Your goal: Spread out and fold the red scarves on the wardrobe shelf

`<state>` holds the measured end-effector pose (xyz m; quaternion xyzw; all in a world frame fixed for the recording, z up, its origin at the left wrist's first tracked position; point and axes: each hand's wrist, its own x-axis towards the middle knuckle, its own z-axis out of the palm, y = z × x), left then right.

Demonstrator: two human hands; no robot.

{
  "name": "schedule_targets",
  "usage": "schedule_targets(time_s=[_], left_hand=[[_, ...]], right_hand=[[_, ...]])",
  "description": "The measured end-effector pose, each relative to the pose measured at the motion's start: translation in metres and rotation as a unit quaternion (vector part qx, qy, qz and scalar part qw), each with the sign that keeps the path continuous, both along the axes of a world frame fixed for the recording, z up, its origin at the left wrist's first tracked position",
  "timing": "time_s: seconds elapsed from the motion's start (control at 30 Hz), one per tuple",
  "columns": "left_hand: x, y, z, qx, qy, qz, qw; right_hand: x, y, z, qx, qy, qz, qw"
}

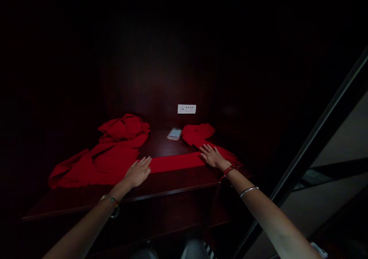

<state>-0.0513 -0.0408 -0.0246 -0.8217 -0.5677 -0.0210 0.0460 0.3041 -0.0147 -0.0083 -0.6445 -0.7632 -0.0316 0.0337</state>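
A long red cloth (pixel 175 162) lies across a dark wooden shelf, its middle stretch flat and narrow like a band. On its left part rests my left hand (pixel 140 171), fingers extended and palm down. My right hand (pixel 213 156) lies flat with spread fingers on the right part of the cloth. Beyond the left hand, the red fabric (pixel 123 130) is heaped in loose folds. Another bunched red piece (pixel 198 132) sits behind the right hand. Whether these heaps and the flat band are one cloth, I cannot tell.
The dark shelf (pixel 178 183) has a front edge just below the cloth. A small blurred pale-blue item (pixel 174 134) lies at the back. On the rear wall is a white socket plate (pixel 186 109). A dark frame edge (pixel 319 113) slants along the right side.
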Motion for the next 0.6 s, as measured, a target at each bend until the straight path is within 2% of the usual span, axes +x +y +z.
schedule_targets(time_s=[0.17,0.3,0.4,0.6], left_hand=[[0.003,-0.004,0.003,-0.009,-0.013,0.006,1.0],[0.002,-0.005,0.002,-0.01,-0.011,0.004,1.0],[0.002,-0.005,0.001,-0.012,-0.006,0.004,1.0],[0.003,-0.01,0.005,0.013,0.002,-0.007,1.0]], right_hand=[[-0.084,-0.014,0.002,-0.007,0.046,0.155,0.987],[-0.133,-0.015,-0.006,-0.034,0.078,0.2,0.976],[-0.141,-0.012,-0.014,-0.035,0.075,0.197,0.977],[-0.133,-0.009,-0.023,-0.01,0.065,0.199,0.978]])
